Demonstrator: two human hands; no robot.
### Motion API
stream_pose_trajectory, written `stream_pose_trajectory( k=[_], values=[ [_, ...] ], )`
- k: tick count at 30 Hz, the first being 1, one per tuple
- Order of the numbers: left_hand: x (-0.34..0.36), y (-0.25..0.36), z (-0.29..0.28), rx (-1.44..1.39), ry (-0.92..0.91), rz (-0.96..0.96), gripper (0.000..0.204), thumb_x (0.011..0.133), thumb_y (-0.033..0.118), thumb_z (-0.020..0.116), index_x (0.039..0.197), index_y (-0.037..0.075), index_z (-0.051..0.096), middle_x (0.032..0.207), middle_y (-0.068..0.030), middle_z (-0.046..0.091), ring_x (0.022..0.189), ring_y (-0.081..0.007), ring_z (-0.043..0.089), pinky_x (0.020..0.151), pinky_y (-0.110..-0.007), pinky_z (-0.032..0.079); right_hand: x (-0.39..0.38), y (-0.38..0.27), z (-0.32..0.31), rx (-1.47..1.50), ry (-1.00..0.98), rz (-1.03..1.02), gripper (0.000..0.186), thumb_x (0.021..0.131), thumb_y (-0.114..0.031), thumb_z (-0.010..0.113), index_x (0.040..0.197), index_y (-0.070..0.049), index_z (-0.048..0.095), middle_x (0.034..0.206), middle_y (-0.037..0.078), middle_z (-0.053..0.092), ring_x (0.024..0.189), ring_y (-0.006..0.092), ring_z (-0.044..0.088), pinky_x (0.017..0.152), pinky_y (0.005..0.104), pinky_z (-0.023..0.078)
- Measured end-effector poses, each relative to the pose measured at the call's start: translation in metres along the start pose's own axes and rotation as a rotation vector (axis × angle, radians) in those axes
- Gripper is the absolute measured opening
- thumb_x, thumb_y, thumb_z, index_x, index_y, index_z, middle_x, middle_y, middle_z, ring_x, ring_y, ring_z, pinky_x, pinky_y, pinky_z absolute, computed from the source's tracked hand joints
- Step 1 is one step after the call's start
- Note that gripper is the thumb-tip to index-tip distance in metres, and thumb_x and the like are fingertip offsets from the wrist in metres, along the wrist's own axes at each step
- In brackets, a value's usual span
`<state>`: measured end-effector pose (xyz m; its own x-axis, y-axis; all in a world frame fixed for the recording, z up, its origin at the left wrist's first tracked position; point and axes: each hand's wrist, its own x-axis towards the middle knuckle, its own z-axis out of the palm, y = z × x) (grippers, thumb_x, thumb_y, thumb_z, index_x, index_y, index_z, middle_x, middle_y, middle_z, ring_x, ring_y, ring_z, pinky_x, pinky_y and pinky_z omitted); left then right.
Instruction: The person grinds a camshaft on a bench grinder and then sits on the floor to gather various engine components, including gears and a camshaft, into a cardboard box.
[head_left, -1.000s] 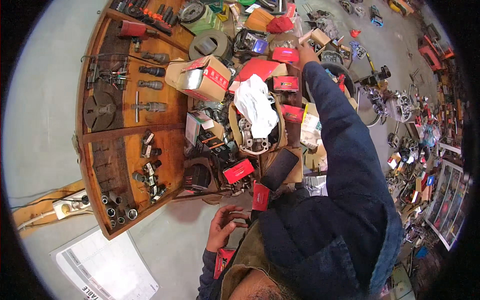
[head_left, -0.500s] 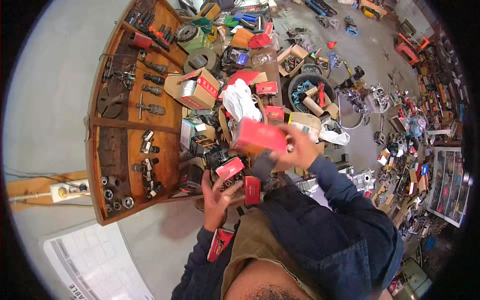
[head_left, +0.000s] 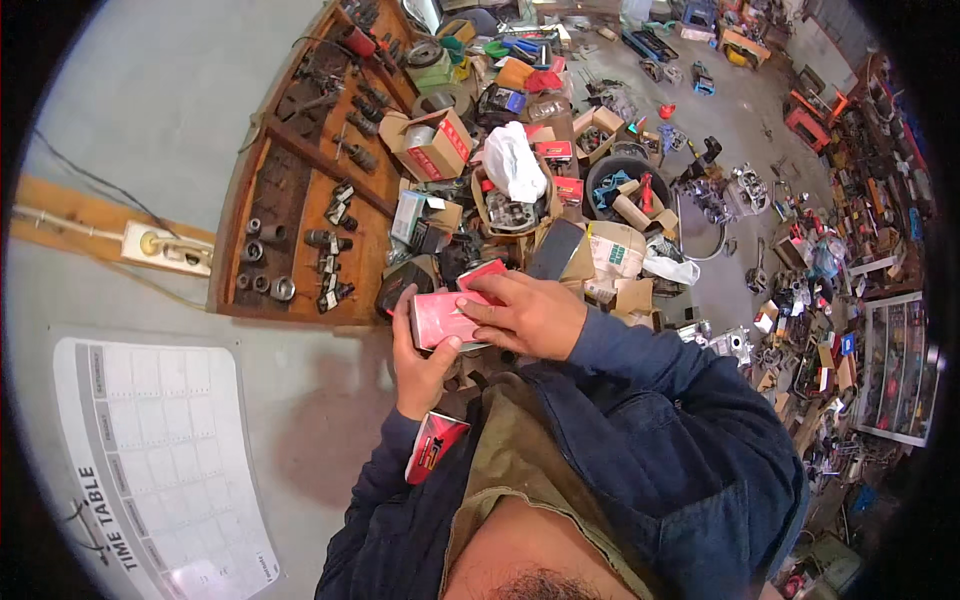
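Both my hands hold a small red box (head_left: pixel 447 312) close to my chest. My left hand (head_left: pixel 420 360) grips it from below and the left. My right hand (head_left: pixel 525 312) lies over its top right, fingers spread across the lid. A second red box (head_left: pixel 435 445) sits tucked against my left forearm, by my dark blue sleeve. Just beyond my hands lies a heap of boxes, metal parts and a white plastic bag (head_left: pixel 513 160) on a cardboard box.
A wooden compartment tray (head_left: pixel 300 215) with sockets and metal parts stands at the left. An open cardboard box with red sides (head_left: pixel 437 145) is beyond it. A power socket strip (head_left: pixel 165 248) and a white printed chart (head_left: pixel 160 450) lie at the left. Engine parts cover the floor at right.
My right hand reached to the far pile, came back with a red box, and now both hands hold it near my chest. The view has shifted.
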<state>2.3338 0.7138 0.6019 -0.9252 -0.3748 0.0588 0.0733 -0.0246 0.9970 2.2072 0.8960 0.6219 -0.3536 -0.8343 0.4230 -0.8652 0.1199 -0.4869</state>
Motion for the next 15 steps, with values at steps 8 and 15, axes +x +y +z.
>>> stream_pose_trajectory(
  k=[8,15],
  values=[
    [-0.048,0.005,-0.026,0.015,0.007,0.024,0.079,0.08,0.018,0.075,0.144,0.0,0.032,0.128,-0.0132,0.051,0.115,-0.0205,0.054,0.099,-0.034,0.045,-0.006,-0.055,0.022,-0.112,0.0,-0.068,0.048,0.085,-0.022,0.069,0.128,-0.004,0.056,0.113,0.021,0.062,0.095,0.0392,0.064,0.081,0.0451,0.055],
    [-0.075,0.027,-0.027,-0.41,-0.071,-0.21,0.065,0.087,0.014,0.067,0.141,0.002,0.033,0.13,-0.013,0.049,0.11,-0.0238,0.06,0.075,-0.043,0.063,0.011,-0.059,-0.031,0.456,-0.254,0.235,0.034,0.103,-0.029,0.045,0.108,0.001,0.061,0.075,0.018,0.063,0.069,0.0343,0.065,0.067,0.0439,0.051]
  ],
)
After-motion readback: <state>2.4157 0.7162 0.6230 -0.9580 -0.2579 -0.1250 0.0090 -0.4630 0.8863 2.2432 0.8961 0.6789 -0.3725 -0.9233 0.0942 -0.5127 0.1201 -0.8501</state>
